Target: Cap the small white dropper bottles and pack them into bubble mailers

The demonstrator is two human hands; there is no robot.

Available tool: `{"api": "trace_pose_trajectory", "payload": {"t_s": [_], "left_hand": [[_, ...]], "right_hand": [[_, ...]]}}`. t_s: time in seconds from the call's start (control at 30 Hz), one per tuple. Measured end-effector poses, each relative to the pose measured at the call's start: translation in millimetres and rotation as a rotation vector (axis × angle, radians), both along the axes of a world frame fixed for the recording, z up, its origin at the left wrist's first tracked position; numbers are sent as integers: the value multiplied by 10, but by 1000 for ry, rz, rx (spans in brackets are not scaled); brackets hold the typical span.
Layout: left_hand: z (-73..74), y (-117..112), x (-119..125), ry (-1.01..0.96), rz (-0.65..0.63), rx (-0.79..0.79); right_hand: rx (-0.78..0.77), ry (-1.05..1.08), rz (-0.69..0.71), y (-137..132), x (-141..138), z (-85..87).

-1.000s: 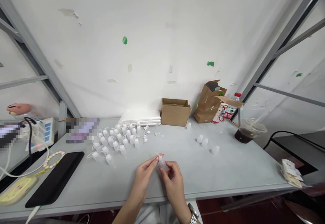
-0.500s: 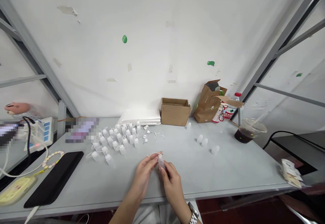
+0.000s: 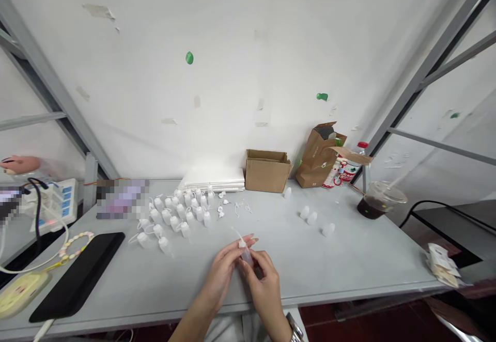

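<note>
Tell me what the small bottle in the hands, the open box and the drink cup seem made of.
The small bottle looks like plastic: milky, translucent. The box is brown cardboard, dull, flaps open. The cup seems clear glossy plastic; the dark drink shows through.

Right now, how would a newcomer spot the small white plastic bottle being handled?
Start at the long grey table, near the middle of its front edge, where the left hand and right hand meet. The small white plastic bottle is pinched between their fingertips, tilted. Unlike the cluster of similar bottles standing further back to the left, it alone is in hand.
</note>
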State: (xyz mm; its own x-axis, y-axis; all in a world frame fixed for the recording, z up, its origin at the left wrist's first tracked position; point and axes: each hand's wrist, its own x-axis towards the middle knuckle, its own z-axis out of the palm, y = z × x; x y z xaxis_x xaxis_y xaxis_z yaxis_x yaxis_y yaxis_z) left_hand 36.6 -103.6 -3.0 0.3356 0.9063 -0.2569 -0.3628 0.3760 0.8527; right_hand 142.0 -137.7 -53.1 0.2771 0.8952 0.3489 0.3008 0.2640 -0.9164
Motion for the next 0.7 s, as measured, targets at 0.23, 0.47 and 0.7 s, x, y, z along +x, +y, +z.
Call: {"api": "trace_pose_trajectory", "payload": {"t_s": [0.23, 0.47, 0.7], "left_hand": [[-26, -56, 49, -63, 83, -38], [-48, -55, 55, -51, 108, 0], [-49, -49, 96, 36, 108, 6]], "right_hand": [[-15, -15, 1, 5, -9, -6], [-3, -25, -19, 16, -2, -33], [24, -66, -24, 2, -4, -63]]}}
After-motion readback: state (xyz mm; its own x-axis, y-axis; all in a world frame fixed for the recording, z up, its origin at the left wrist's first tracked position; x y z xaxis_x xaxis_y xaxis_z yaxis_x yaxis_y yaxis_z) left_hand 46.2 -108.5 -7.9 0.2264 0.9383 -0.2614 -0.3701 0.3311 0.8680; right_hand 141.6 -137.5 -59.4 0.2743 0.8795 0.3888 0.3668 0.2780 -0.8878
